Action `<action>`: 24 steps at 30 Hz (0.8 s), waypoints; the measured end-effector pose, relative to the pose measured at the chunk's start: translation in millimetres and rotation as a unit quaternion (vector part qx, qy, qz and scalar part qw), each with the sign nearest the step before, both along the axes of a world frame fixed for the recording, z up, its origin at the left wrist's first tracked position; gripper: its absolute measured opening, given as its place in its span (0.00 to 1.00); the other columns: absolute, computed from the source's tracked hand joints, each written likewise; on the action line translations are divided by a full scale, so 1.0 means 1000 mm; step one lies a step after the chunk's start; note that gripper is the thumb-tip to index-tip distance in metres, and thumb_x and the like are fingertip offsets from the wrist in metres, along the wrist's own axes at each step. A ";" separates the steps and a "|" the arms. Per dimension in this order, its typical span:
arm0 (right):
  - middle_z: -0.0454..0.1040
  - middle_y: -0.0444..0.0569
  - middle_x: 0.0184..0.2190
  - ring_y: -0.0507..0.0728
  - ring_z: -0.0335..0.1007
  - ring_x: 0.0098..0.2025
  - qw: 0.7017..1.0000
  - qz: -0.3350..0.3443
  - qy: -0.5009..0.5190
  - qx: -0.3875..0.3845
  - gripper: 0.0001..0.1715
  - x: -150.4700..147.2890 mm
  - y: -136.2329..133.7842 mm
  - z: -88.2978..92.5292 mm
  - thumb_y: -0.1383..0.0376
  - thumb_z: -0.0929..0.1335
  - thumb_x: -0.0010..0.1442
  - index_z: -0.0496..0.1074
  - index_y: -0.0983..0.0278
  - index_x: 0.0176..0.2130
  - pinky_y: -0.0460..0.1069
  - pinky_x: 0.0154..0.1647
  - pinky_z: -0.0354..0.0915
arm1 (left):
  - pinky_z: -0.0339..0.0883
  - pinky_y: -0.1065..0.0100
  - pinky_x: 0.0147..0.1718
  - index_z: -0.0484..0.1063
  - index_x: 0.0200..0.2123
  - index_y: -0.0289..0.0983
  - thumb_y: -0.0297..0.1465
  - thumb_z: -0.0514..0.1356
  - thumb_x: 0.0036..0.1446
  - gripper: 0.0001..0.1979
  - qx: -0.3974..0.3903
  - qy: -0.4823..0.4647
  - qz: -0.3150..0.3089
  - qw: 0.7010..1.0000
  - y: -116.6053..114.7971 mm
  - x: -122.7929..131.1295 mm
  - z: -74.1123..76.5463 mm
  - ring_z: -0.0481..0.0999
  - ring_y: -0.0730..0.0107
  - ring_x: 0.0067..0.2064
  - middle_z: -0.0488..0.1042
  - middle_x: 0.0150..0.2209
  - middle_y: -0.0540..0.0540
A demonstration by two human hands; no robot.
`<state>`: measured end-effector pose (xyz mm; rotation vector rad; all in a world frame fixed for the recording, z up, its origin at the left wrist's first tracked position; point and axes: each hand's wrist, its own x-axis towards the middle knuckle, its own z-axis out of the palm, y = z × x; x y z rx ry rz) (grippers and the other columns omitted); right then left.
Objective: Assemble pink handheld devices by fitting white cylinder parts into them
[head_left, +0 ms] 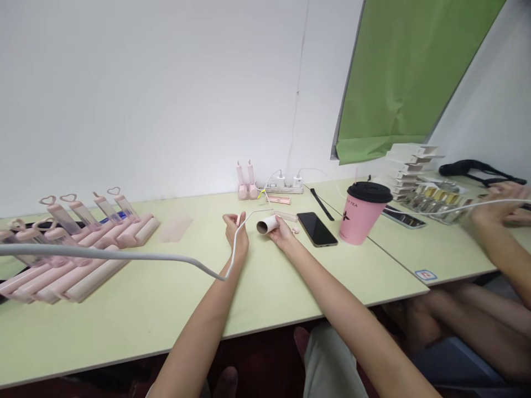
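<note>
My right hand (282, 232) is closed round a short white hollow tube (267, 224), its open end facing left. Just left of it, my left hand (236, 235) has its fingers curled round a small pink piece (238, 220). A white cable (235, 243) passes in front of my left hand. Behind my right hand lie a clear tube (284, 215) and a small pink part (295, 230). A black phone (317, 229) lies to the right of my right hand.
Pink tubes (99, 271) and clear-bodied pink pieces (62, 216) fill the left side. Two pink devices (248, 190) stand near a power strip (286, 189). Right are a pink cup (360, 218), stacked white boxes (409, 166) and another person's blurred hand (493, 210).
</note>
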<state>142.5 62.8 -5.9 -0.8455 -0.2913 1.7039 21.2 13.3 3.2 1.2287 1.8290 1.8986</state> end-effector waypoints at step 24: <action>0.73 0.55 0.29 0.55 0.73 0.30 0.992 0.093 0.014 0.088 0.19 -0.016 -0.030 0.011 0.61 0.59 0.63 0.63 0.74 0.46 0.49 0.33 0.71 | 0.59 0.71 0.31 0.67 0.29 0.38 0.41 0.55 0.53 0.12 0.127 0.006 -0.151 0.980 -0.005 -0.001 0.018 0.66 0.70 0.34 0.68 0.30 0.49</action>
